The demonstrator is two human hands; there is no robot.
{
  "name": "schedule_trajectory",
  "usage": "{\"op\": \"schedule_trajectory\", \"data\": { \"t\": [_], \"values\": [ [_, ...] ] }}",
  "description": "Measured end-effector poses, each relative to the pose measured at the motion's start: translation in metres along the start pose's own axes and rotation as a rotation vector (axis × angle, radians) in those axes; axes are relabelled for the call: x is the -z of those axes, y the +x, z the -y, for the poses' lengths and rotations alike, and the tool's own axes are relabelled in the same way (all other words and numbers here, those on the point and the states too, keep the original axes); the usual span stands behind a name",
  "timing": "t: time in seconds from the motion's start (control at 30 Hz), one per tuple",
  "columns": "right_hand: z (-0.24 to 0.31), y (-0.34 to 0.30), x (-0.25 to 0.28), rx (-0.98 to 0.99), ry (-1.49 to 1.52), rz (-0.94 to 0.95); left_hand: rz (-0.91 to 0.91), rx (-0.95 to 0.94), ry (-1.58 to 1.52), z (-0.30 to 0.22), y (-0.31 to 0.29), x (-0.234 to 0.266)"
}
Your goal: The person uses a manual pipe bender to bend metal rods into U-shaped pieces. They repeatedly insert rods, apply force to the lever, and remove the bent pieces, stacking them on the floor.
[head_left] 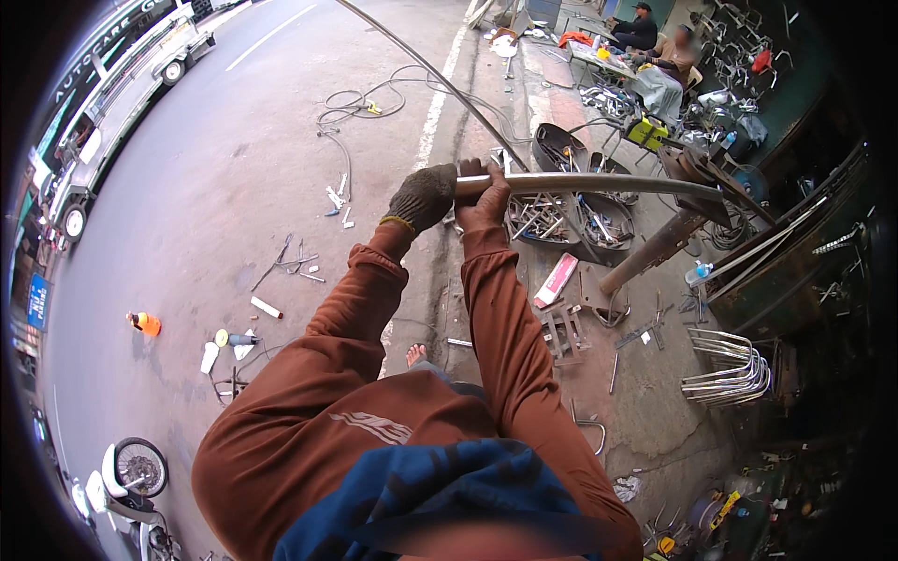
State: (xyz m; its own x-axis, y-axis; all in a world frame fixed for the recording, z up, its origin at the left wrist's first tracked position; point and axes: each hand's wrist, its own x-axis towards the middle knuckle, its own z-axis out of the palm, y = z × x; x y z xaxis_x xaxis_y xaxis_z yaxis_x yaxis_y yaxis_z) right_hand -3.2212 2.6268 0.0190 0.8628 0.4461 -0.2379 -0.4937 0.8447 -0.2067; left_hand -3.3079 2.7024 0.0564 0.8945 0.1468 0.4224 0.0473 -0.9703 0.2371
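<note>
A silver metal pipe (599, 182) runs level from my hands to the right, its far end at a rusty bending stand (662, 245) with a post. My left hand (426, 198), in a dark knit glove, is closed at the pipe's near end. Right beside it my bare right hand (485, 198) wraps its fingers round the pipe. A long thin metal rod (440, 78) slants down from the top edge to the pipe just beyond my right hand; whether the two are joined I cannot tell.
Divided black bins (599, 245) of metal pieces lie under the pipe. A welding machine (645, 132), a red-and-white box (557, 280) and bent tubes (734, 367) are on the right. A cable (349, 112) trails ahead. Two people sit at a far table (599, 62). A motorcycle (131, 491) stands left.
</note>
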Motion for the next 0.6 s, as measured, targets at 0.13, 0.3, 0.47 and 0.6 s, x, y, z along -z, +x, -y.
{"op": "schedule_trajectory", "data": {
  "t": [0.13, 0.3, 0.47, 0.6],
  "values": [
    [-0.001, 0.0, -0.007, 0.015, -0.023, -0.062, 0.064, 0.101, -0.021, -0.004, 0.002, 0.0],
    [0.004, -0.003, -0.006, 0.03, -0.056, 0.002, 0.076, 0.117, -0.037, -0.015, -0.004, 0.006],
    [0.011, -0.013, 0.006, 0.006, -0.078, 0.033, 0.105, 0.165, -0.136, -0.027, -0.018, 0.013],
    [0.011, -0.012, 0.005, 0.034, -0.102, 0.032, -0.012, 0.049, -0.213, -0.022, -0.015, 0.011]
  ]
}}
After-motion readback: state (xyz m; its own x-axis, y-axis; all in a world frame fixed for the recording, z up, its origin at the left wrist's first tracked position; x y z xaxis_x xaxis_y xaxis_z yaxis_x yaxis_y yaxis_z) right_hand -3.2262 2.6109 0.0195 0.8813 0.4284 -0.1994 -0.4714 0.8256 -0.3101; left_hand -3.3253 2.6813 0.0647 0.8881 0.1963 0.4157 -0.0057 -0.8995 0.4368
